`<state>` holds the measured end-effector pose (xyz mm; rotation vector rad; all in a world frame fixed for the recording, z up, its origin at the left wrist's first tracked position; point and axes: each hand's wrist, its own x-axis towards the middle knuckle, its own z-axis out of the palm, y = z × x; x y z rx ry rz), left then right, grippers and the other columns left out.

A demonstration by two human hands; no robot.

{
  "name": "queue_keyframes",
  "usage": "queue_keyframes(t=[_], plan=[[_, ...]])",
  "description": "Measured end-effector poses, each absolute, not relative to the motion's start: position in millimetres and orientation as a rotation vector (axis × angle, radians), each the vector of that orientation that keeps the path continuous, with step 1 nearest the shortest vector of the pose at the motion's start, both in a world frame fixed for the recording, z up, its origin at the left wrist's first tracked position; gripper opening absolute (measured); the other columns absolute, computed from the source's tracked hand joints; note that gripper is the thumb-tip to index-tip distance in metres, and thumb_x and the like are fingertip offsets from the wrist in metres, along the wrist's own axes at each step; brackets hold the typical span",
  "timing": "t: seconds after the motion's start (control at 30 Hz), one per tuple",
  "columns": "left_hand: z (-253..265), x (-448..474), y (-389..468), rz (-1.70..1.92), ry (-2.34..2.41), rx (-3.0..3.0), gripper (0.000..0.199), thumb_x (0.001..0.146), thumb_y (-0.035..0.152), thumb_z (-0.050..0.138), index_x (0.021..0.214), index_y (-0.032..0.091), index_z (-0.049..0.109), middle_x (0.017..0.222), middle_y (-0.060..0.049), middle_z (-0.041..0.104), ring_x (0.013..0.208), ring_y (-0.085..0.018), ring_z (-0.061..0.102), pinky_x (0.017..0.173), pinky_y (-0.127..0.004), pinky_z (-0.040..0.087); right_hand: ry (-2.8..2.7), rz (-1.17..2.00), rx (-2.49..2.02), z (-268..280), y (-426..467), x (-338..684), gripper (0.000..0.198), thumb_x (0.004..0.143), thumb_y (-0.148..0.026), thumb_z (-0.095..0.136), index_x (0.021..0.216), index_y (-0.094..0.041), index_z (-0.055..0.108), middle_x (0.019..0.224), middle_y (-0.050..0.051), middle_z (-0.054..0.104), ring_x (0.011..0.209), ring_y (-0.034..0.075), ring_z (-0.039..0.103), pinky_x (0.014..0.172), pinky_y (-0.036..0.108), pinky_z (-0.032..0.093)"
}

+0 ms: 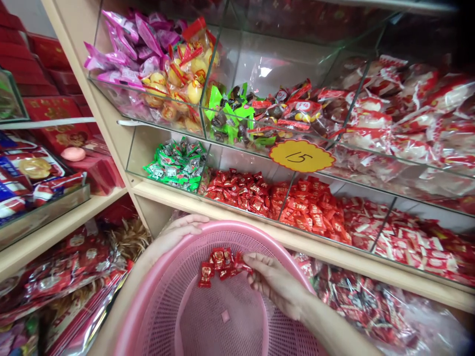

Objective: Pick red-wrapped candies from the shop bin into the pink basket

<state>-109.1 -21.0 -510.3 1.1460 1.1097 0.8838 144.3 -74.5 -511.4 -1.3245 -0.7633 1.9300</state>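
Note:
A pink plastic basket (148, 287) with perforated sides is tilted toward me below the shelves. My left hand (181, 230) lies over its far left rim, the fingers wrapped over the edge. Inside the basket, several red wrapped candies (218, 262) are gathered near the far wall. My right hand (272, 277) reaches into the basket, with thumb and fingers pinched on one red wrapped candy (241, 262) beside that small pile. Part of the held candy is hidden by the fingertips.
Just beyond the basket, glass-fronted bins hold green-wrapped candies (178, 163), dark red candies (239, 190) and bright red candies (315, 207). A yellow price tag (302, 155) marked 15 hangs on the upper shelf. Bagged candies (371, 296) lie below the wooden shelf edge (389, 269).

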Motion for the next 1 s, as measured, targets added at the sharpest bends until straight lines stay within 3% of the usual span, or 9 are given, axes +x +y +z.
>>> queue_keyframes(t=[0.23,0.4,0.57,0.7,0.8,1.0], plan=[[-513.2,-110.4,-20.2,0.874,1.119,1.149,0.036,0.07,0.025,0.063,0.105,0.019,0.063,0.113,-0.004,0.063,0.1,-0.02,0.058,0.088,-0.028,0.042,-0.464,1.939,-1.338,-511.2,-77.5,150.3,0.021,0.074,-0.028,0.071,0.081,-0.017,0.054,0.064,-0.002,0.062,0.059,0.009,0.063,0.053,0.017,0.048],[-512.5,-109.5,-18.5,0.873,1.113,1.101,0.035,0.068,0.023,0.064,0.102,0.019,0.064,0.111,-0.003,0.064,0.098,-0.018,0.059,0.086,-0.027,0.043,-0.663,1.875,-1.315,-519.3,-80.7,153.8,0.024,0.074,-0.027,0.069,0.093,-0.017,0.06,0.078,0.0,0.064,0.071,0.009,0.063,0.07,0.022,0.051],[-505.1,-104.5,-19.9,0.89,1.135,1.073,0.037,0.064,0.024,0.064,0.101,0.017,0.065,0.104,-0.005,0.067,0.092,-0.022,0.062,0.085,-0.031,0.046,-1.459,1.279,-1.349,-522.2,-93.4,155.0,0.031,0.078,-0.025,0.062,0.108,-0.021,0.059,0.11,0.006,0.061,0.098,0.017,0.059,0.09,0.035,0.047],[-504.6,-103.3,-21.0,0.903,1.142,1.089,0.037,0.063,0.024,0.064,0.1,0.018,0.065,0.11,-0.005,0.066,0.096,-0.023,0.061,0.084,-0.032,0.046,-1.896,0.789,-1.246,-518.7,-102.5,157.4,0.05,0.083,-0.014,0.051,0.129,-0.032,0.045,0.123,0.005,0.052,0.113,0.018,0.051,0.099,0.038,0.042],[-504.1,-103.1,-22.0,0.901,1.141,1.114,0.036,0.064,0.023,0.065,0.099,0.018,0.066,0.11,-0.006,0.066,0.099,-0.024,0.059,0.087,-0.033,0.045,-1.987,0.698,-1.209,-518.5,-102.3,158.9,0.059,0.084,-0.009,0.047,0.136,-0.034,0.034,0.126,0.005,0.051,0.117,0.017,0.048,0.101,0.037,0.041],[-501.3,-101.7,-23.7,0.913,1.126,1.146,0.033,0.066,0.023,0.065,0.098,0.018,0.067,0.108,-0.006,0.066,0.1,-0.023,0.059,0.09,-0.033,0.043,-2.201,0.512,-1.297,-524.3,-85.7,161.8,0.051,0.085,-0.014,0.049,0.133,-0.028,0.041,0.12,0.008,0.055,0.112,0.022,0.051,0.096,0.044,0.044]])
